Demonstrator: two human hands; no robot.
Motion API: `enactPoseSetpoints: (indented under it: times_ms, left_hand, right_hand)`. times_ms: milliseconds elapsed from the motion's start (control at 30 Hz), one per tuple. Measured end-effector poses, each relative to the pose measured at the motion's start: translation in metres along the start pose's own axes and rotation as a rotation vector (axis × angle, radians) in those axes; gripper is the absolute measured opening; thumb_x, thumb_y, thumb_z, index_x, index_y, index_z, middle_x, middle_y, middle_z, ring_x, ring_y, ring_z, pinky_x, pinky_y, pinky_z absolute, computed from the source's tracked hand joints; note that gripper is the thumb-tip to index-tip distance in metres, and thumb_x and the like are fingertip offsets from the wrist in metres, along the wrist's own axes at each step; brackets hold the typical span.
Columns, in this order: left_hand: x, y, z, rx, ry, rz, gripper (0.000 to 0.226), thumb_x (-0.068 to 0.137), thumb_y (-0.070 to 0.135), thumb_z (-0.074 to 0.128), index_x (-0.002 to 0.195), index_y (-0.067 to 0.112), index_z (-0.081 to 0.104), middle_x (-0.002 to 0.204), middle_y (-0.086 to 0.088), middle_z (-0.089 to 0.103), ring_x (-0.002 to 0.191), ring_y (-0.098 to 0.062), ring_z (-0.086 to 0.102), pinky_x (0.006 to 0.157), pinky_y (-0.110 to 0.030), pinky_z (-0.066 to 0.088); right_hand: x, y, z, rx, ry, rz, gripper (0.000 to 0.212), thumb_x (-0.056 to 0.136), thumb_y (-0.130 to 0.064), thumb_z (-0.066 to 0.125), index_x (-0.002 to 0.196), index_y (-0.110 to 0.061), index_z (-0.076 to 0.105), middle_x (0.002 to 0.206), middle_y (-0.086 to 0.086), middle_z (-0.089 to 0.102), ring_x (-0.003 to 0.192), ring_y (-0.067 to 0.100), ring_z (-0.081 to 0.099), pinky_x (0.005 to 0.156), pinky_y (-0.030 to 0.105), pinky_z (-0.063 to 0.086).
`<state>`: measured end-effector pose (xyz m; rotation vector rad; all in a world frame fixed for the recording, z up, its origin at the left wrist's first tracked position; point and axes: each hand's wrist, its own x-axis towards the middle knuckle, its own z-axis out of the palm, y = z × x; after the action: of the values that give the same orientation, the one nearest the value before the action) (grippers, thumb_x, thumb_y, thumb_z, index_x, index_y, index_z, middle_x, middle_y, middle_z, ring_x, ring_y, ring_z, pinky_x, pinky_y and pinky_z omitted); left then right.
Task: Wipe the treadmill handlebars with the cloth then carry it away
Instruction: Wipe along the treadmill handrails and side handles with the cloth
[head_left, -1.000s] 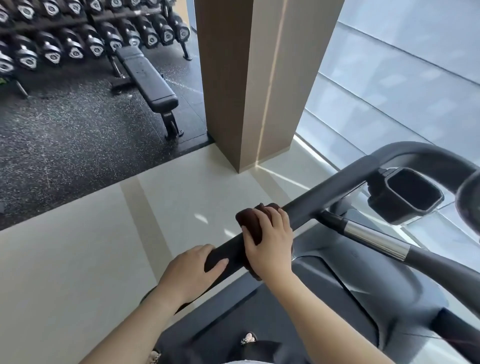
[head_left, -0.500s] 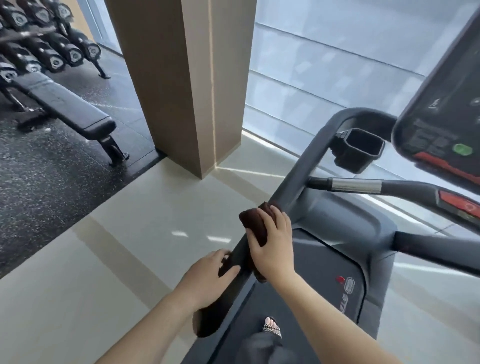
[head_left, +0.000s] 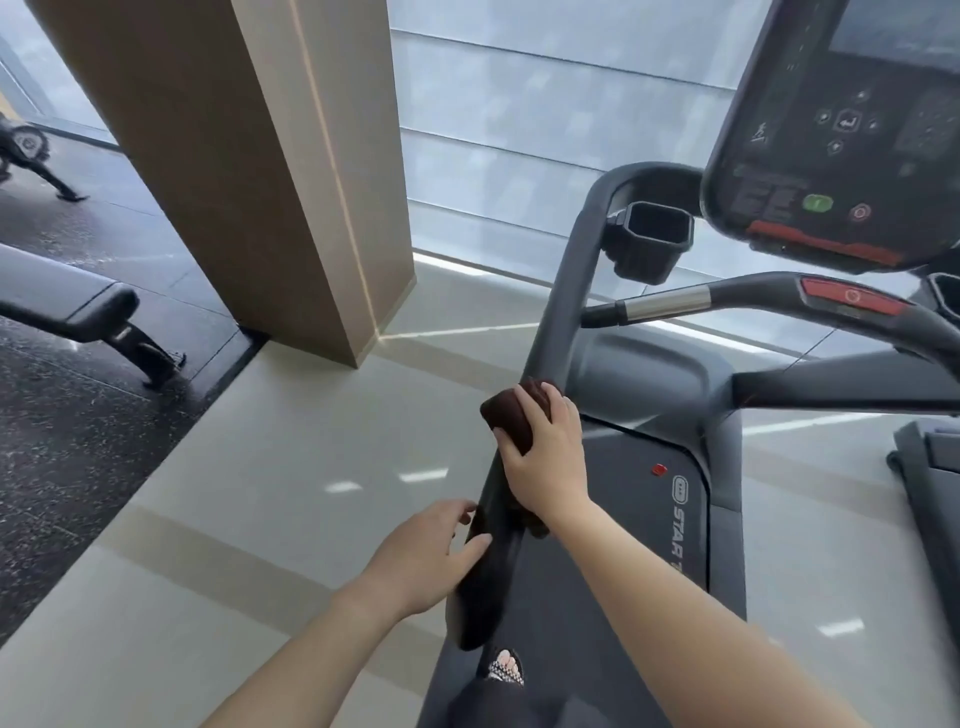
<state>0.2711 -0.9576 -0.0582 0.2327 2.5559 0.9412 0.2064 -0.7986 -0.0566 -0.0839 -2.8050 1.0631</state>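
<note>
On the handlebar (head_left: 558, 312), cloth (head_left: 511, 415) — under right-hand fingers (head_left: 558, 410).

tan pillar (head_left: 249, 171); weight bench (head_left: 67, 306); window blinds (head_left: 545, 130)

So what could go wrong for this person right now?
The left hand only rests loosely beside the side handlebar, so little steadies the person on the treadmill deck. The cloth is bunched under the right hand; further up, it might snag on the cup holder.
</note>
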Motion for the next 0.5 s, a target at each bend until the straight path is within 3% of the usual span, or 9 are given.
enactPoseSetpoints:
  times_ms: [267,500]
  left_hand:
    - [0.026,-0.003,-0.021,0.098,-0.008,0.008,0.044,0.090,0.049,0.042,0.131,0.032,0.043,0.128,0.014,0.052,0.111,-0.002,0.050,0.092,-0.022,0.042]
    - [0.054,-0.015,-0.039,0.166,0.007,0.005,0.043,0.090,0.051,0.042,0.129,0.034,0.044,0.125,0.016,0.053,0.106,-0.001,0.051,0.089,-0.023,0.043]
  right_hand:
    - [0.061,0.010,0.002,-0.048,0.037,0.029,0.048,0.085,-0.032,0.060,0.131,-0.026,0.047,0.145,0.004,0.034,0.133,0.026,0.024,0.101,0.046,0.036]
    - [0.090,0.016,-0.003,-0.067,0.030,0.077,0.050,0.085,-0.035,0.059,0.133,-0.031,0.044,0.147,0.002,0.030,0.134,0.025,0.021,0.100,0.050,0.036]
